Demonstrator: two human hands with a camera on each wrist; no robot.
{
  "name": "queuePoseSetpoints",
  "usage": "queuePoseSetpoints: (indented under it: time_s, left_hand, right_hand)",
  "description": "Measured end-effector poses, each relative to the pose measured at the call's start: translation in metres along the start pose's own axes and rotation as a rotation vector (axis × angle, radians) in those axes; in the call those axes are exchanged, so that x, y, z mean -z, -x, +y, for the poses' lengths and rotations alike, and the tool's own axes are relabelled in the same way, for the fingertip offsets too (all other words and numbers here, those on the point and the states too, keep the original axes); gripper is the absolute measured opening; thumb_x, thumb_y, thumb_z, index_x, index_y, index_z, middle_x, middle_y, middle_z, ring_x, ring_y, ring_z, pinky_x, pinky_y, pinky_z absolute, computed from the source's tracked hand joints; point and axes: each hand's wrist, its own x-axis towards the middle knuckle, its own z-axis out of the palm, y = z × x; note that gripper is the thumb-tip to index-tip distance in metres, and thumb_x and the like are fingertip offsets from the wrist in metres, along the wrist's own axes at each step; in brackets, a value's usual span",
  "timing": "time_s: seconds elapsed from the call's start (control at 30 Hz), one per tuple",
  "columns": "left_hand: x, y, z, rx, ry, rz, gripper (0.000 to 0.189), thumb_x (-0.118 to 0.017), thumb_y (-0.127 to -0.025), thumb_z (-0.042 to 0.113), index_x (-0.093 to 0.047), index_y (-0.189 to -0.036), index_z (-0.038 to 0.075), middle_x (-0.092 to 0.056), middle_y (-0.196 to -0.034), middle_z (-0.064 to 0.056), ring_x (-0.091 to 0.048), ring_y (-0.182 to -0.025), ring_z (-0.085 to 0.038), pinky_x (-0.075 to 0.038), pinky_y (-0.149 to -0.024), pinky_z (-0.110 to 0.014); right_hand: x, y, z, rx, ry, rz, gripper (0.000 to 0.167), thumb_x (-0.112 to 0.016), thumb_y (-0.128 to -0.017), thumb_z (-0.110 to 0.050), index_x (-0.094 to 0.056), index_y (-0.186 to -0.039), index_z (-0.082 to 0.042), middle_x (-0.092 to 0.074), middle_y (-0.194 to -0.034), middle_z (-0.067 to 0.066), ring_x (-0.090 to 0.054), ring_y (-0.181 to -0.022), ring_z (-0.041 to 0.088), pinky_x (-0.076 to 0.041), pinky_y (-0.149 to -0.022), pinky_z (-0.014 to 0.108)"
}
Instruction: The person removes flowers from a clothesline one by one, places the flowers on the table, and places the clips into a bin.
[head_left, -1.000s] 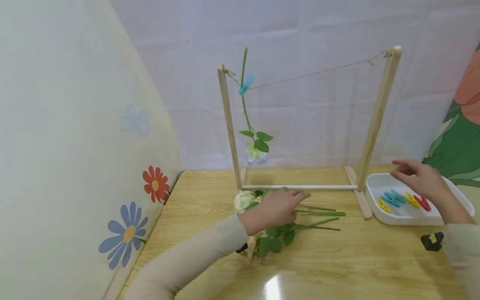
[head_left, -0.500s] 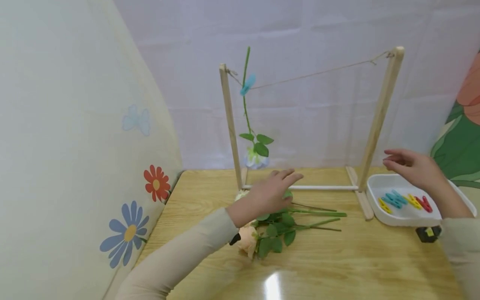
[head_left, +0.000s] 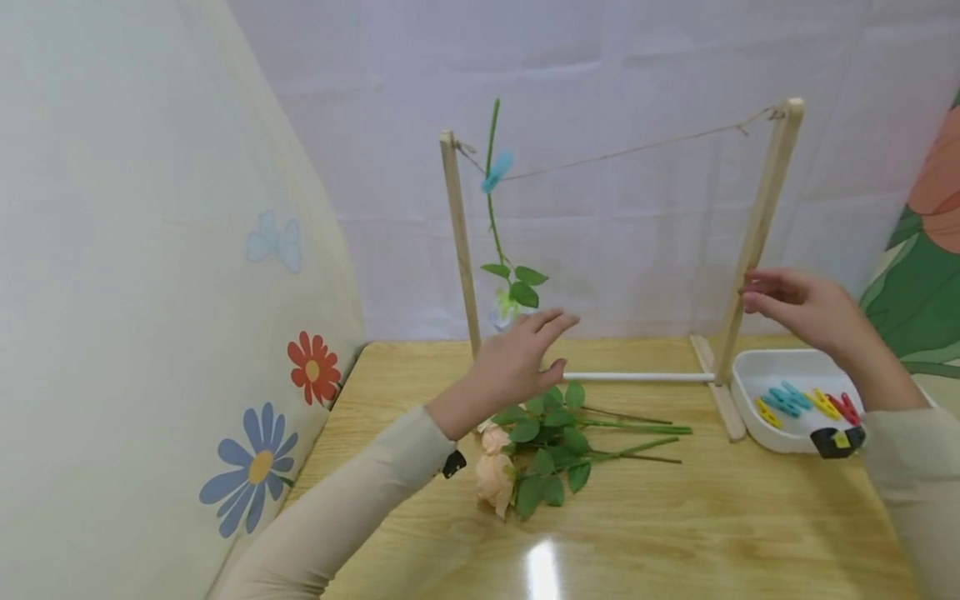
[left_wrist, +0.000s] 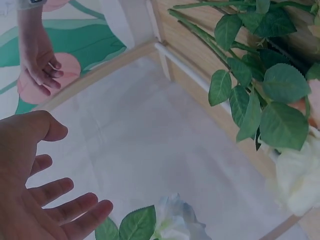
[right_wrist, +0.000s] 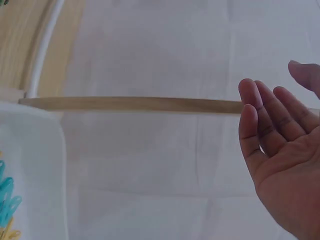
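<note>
My left hand (head_left: 510, 358) is raised over the bunch of roses, fingers spread, with nothing in it. Behind it a pale blue flower (left_wrist: 177, 220) hangs head down, its green stem (head_left: 492, 221) clipped by a blue clothespin (head_left: 497, 172) to a string (head_left: 615, 155). Peach roses (head_left: 495, 483) and a white rose (left_wrist: 300, 175) lie on the table, leafy stems pointing right. My right hand (head_left: 813, 312), also holding nothing, hovers by the right post (head_left: 765, 196) of the wooden frame, its fingers gently bent.
A white tray (head_left: 757, 358) at the right holds several blue, yellow and red clothespins (head_left: 783, 402). A white rod (head_left: 637, 377) joins the frame's two feet at the bottom. A pale cloth (head_left: 622, 267) hangs behind, and a flower-painted panel (head_left: 311, 369) stands at the left.
My left hand has risen and drawn back left from over the roses, uncovering more of them. My right hand has moved up and left from over the tray to the right post.
</note>
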Motion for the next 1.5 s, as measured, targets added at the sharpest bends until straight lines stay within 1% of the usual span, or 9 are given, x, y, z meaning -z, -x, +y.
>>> queuePoseSetpoints:
  time_s: [0.3, 0.57, 0.7, 0.8, 0.87, 1.03, 1.2, 1.37, 1.5]
  left_hand:
    - [0.014, -0.003, -0.023, 0.013, 0.061, 0.164, 0.057, -0.069, -0.095, 0.023, -0.049, -0.148, 0.013, -0.055, -0.144, -0.012, -0.058, -0.123, -0.031, -0.053, -0.054, -0.03]
    - [0.025, -0.006, -0.044, 0.099, 0.136, 0.325, 0.053, -0.068, -0.094, 0.017, -0.052, -0.144, 0.01, -0.06, -0.134, -0.014, -0.061, -0.112, -0.031, -0.057, -0.059, -0.035]
    - [0.029, -0.01, -0.051, 0.13, 0.19, 0.376, 0.053, -0.067, -0.094, 0.014, -0.052, -0.144, 0.007, -0.06, -0.135, -0.016, -0.061, -0.116, -0.032, -0.06, -0.079, -0.042]
    - [0.031, -0.013, -0.055, 0.139, 0.209, 0.418, 0.052, -0.066, -0.093, 0.011, -0.053, -0.143, 0.003, -0.061, -0.136, -0.017, -0.059, -0.123, -0.034, -0.055, -0.096, -0.045]
    - [0.032, -0.015, -0.057, 0.143, 0.214, 0.453, 0.052, -0.065, -0.093, 0.009, -0.053, -0.142, 0.002, -0.061, -0.137, -0.017, -0.059, -0.124, -0.035, -0.053, -0.102, -0.046]
    - [0.035, -0.022, -0.063, 0.18, 0.227, 0.562, 0.05, -0.065, -0.092, 0.006, -0.053, -0.14, -0.001, -0.063, -0.131, -0.021, -0.063, -0.114, -0.037, -0.056, -0.094, -0.045]
    - [0.037, -0.026, -0.069, 0.23, 0.296, 0.656, 0.05, -0.065, -0.092, 0.003, -0.053, -0.14, -0.003, -0.061, -0.133, -0.023, -0.065, -0.112, -0.039, -0.06, -0.085, -0.045]
    - [0.037, -0.031, -0.074, 0.267, 0.368, 0.692, 0.05, -0.061, -0.092, 0.002, -0.052, -0.141, -0.003, -0.058, -0.137, -0.023, -0.065, -0.113, -0.04, -0.061, -0.087, -0.047]
    - [0.038, -0.035, -0.075, 0.31, 0.416, 0.679, 0.049, -0.059, -0.093, 0.003, -0.052, -0.142, -0.001, -0.059, -0.14, -0.02, -0.067, -0.113, -0.037, -0.061, -0.088, -0.043]
  right_hand:
    - [0.001, -0.013, -0.026, 0.064, -0.08, 0.02, 0.052, -0.059, -0.103, -0.034, -0.052, -0.145, -0.003, -0.062, -0.105, -0.036, -0.063, -0.093, -0.011, -0.05, -0.078, 0.005]
    - [-0.003, -0.027, -0.053, 0.182, -0.169, 0.064, 0.042, -0.061, -0.102, -0.021, -0.056, -0.14, -0.003, -0.066, -0.109, -0.028, -0.066, -0.095, -0.002, -0.054, -0.078, 0.012]
    - [-0.005, -0.034, -0.065, 0.208, -0.194, 0.09, 0.04, -0.063, -0.102, -0.021, -0.059, -0.139, -0.006, -0.067, -0.11, -0.025, -0.066, -0.096, 0.002, -0.054, -0.076, 0.013]
    - [-0.007, -0.038, -0.075, 0.22, -0.199, 0.093, 0.043, -0.063, -0.102, -0.023, -0.058, -0.14, -0.005, -0.067, -0.112, -0.022, -0.066, -0.096, 0.002, -0.054, -0.076, 0.012]
    - [-0.009, -0.041, -0.081, 0.228, -0.205, 0.096, 0.045, -0.063, -0.101, -0.024, -0.057, -0.141, -0.004, -0.067, -0.114, -0.019, -0.065, -0.096, 0.002, -0.054, -0.077, 0.012]
    - [-0.016, -0.052, -0.098, 0.251, -0.257, 0.121, 0.046, -0.065, -0.1, -0.024, -0.057, -0.141, -0.004, -0.069, -0.118, -0.01, -0.067, -0.096, 0.004, -0.055, -0.078, 0.014]
    - [-0.024, -0.065, -0.11, 0.294, -0.342, 0.13, 0.043, -0.065, -0.1, -0.02, -0.058, -0.139, -0.003, -0.069, -0.119, -0.006, -0.068, -0.095, 0.007, -0.056, -0.079, 0.016]
    - [-0.031, -0.076, -0.119, 0.322, -0.494, 0.123, 0.038, -0.067, -0.098, -0.014, -0.062, -0.134, -0.001, -0.071, -0.116, 0.0, -0.07, -0.091, 0.011, -0.057, -0.077, 0.018]
    - [-0.036, -0.082, -0.125, 0.327, -0.605, 0.11, 0.036, -0.069, -0.096, -0.011, -0.064, -0.131, -0.001, -0.072, -0.115, 0.002, -0.07, -0.09, 0.013, -0.058, -0.077, 0.019]
